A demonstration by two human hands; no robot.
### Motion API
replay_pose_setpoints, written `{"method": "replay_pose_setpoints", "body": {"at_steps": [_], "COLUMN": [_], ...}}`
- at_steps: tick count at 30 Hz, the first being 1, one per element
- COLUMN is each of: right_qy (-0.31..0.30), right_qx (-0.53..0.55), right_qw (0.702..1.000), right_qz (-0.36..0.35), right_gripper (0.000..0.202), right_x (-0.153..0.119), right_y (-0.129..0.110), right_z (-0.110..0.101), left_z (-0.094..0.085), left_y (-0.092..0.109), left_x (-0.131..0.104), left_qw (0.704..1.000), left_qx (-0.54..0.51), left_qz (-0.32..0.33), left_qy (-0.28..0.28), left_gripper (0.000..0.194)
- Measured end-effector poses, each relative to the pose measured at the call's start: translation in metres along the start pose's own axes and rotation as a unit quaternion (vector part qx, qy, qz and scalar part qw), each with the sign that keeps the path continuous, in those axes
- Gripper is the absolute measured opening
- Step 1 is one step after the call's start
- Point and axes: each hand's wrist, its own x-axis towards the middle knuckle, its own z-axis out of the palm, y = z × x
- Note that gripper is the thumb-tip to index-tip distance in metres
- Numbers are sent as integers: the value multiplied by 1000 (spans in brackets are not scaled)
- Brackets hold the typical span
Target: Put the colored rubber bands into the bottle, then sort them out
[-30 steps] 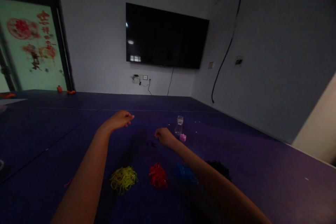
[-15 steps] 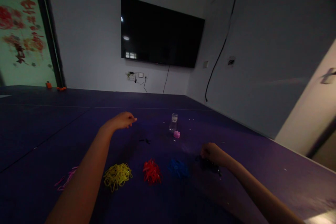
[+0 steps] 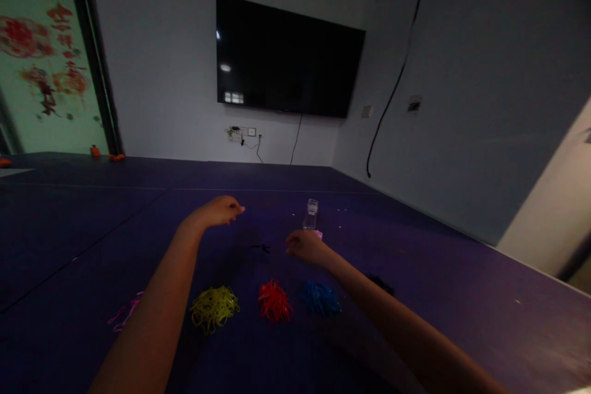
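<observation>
My left hand (image 3: 225, 210) hovers over the mat on the left of centre, thumb and fingers pinched together. Anything between its fingertips is too small to make out. My right hand (image 3: 305, 245) is at the middle, fingers curled and closed, in front of a clear bottle (image 3: 311, 215) and partly covering a pink cap (image 3: 318, 234). What it holds, if anything, is not visible. A few black bands (image 3: 261, 248) lie between and below my hands. Nearer me are piles of yellow bands (image 3: 215, 308), red bands (image 3: 274, 301) and blue bands (image 3: 320, 297).
Black bands (image 3: 380, 284) lie at the right, partly behind my right forearm. Pink bands (image 3: 125, 313) show beside my left forearm. All rest on a dark purple surface (image 3: 258, 351) with small white scraps. A television (image 3: 286, 55) hangs on the far wall.
My right hand has moved left from the black pile to the middle, in front of the pink cap. My left hand stays nearly in place. The view has shifted slightly.
</observation>
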Motion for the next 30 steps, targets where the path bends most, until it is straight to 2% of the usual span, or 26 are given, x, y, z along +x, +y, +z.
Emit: {"method": "replay_pose_setpoints", "body": {"at_steps": [3,6,11,16,20,24,27,30], "right_qy": [9,-22,-50,-77,-82,-68,-41,-19], "right_qx": [-35,-95,-124,-145,-151,-141,-133,-127], "right_qw": [999,995,991,986,981,979,981,985], "right_qz": [-11,5,6,-38,-92,-130,-133,-111], "right_gripper": [32,35,20,25,27,30,32,36], "right_x": [24,44,64,64,53,41,28,5], "right_y": [-28,-49,-74,-84,-81,-69,-50,-18], "right_z": [29,46,63,70,65,49,32,12], "left_z": [-1,-3,-2,-2,-3,-4,-4,-1], "left_y": [0,-1,-2,-2,-3,-4,-4,-4], "left_x": [-1,-2,-2,-2,-1,-1,-1,-1], "left_qw": [1000,1000,1000,1000,1000,1000,1000,998], "left_qx": [0,5,10,8,9,14,23,69], "left_qz": [8,7,7,10,5,1,3,-4], "left_qy": [7,12,21,20,17,21,20,6], "left_gripper": [36,34,34,36,37,37,36,33]}}
